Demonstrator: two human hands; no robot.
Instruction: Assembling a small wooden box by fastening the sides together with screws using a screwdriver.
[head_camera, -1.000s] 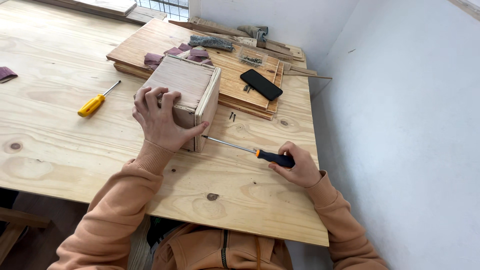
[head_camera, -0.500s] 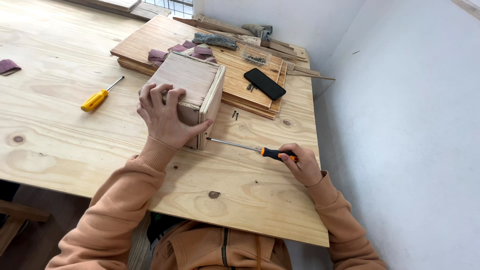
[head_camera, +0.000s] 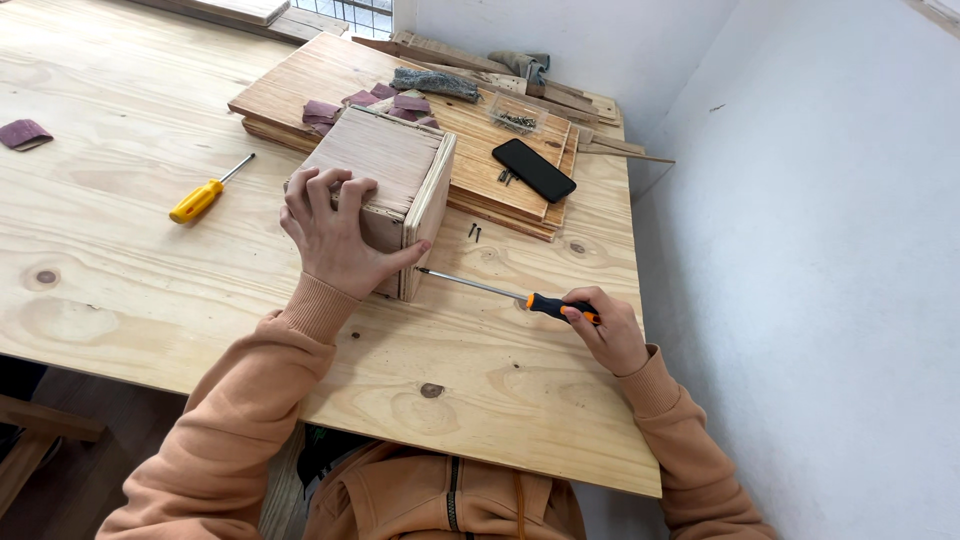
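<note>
Wooden box (head_camera: 385, 165): left hand (head_camera: 335, 235) clamped on top; right hand (head_camera: 605, 330) gripping screwdriver (head_camera: 500, 292), tip at side panel; two loose screws (head_camera: 474, 232) remain unused.

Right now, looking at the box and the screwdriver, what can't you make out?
- Head view: the screwdriver tip meets the box side by the left hand; any screw there is too small to see.
- The handle's rear end is hidden inside the right hand.
- The box's far and bottom faces are turned away.
- The clear tub contents are too small to identify.
- The table is cut off by the left edge.
</note>
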